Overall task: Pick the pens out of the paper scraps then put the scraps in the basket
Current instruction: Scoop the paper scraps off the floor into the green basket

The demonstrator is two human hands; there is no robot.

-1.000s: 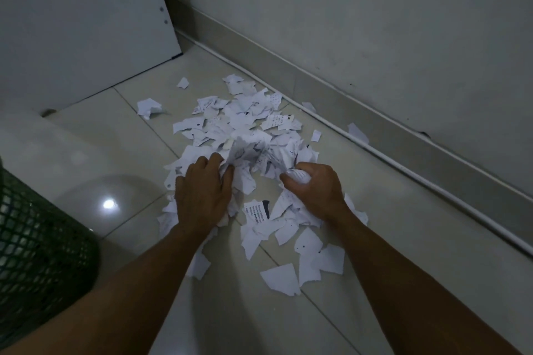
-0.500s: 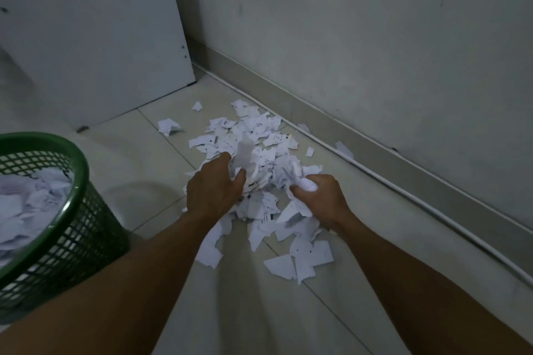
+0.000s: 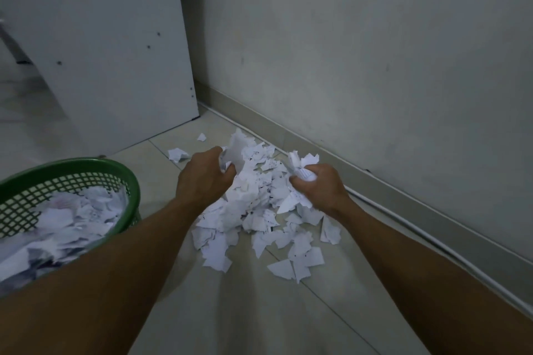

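A pile of torn white paper scraps (image 3: 259,210) lies on the tiled floor by the wall. My left hand (image 3: 204,179) grips a bunch of scraps and holds it above the pile. My right hand (image 3: 315,186) grips another crumpled bunch, also lifted off the floor. The green mesh basket (image 3: 86,166) stands at the left, partly filled with white scraps, and my left forearm crosses in front of it. No pen shows anywhere.
A white cabinet panel (image 3: 115,52) stands behind the basket. The grey wall (image 3: 360,52) with its skirting runs along the right, and a white cable (image 3: 403,219) lies at its foot. A few stray scraps (image 3: 177,154) lie near the panel.
Both hands closed on scraps and rose from the pile. The camera tilted up, bringing the basket fully into view at the left.
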